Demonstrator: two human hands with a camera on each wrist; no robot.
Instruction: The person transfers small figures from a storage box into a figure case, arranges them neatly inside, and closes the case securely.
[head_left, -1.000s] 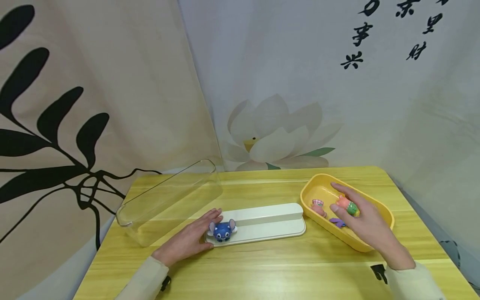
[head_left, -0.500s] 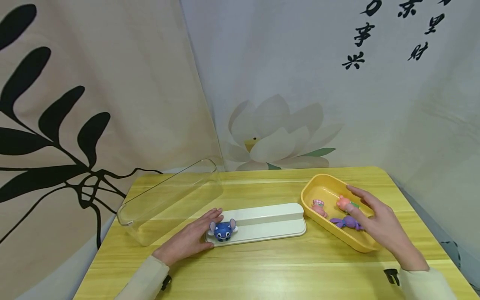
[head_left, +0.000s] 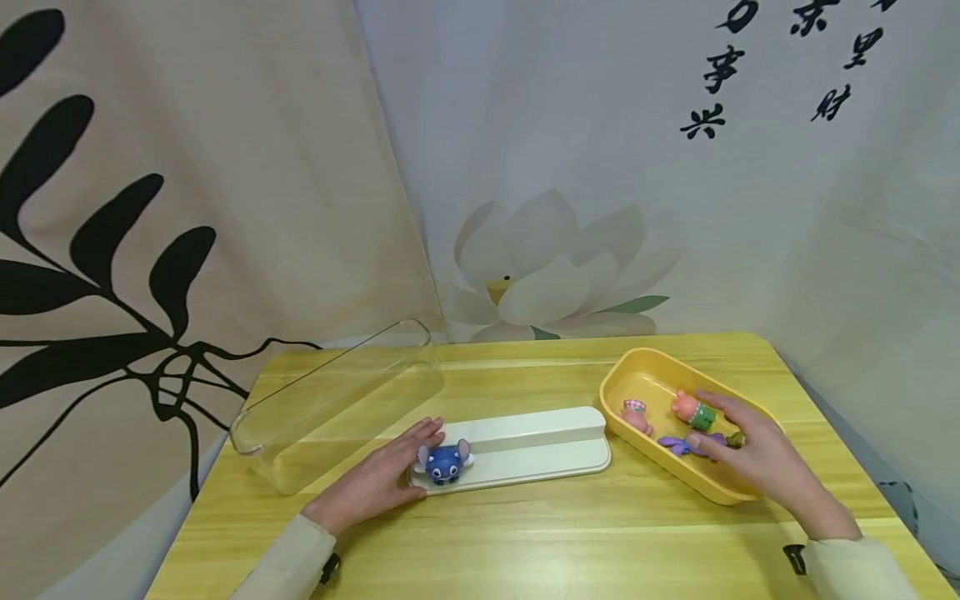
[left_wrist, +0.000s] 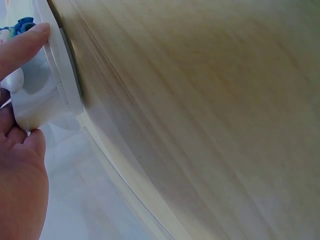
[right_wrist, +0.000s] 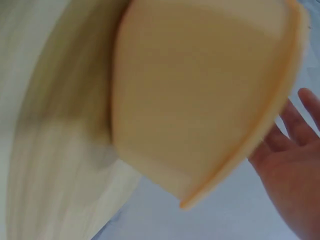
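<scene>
Lower and nearer now, my right hand (head_left: pixel 768 458) has dipped into the yellow tray (head_left: pixel 667 468) at the table's right side, its forefinger down from the far rim, and an olive-green piece (head_left: pixel 737 440) has come into sight between thumb and forefinger. Whether those fingers pinch that piece or only hang around it I cannot tell; the tray wall blocks my right wrist view. Just left of them, the pink-and-green figure (head_left: pixel 693 412) shows more fully than before, the purple figure (head_left: pixel 675 446) lies partly covered by my thumb, and the small pink figure (head_left: pixel 636 417) sits at the tray's left end. My left hand (head_left: pixel 378 487) stays curled round the left end of the white base (head_left: pixel 540 458), where the blue figure (head_left: pixel 443 463) stands; the clear cover (head_left: pixel 352 400) lies beyond it, far left on the table (head_left: pixel 525 550). I judge this step to be picking out one figure from the tray. What comes next calls for a sure pinch on that piece alone, then a straight lift clear of the rim without dragging the purple one, while my left fingers keep the base steady.
</scene>
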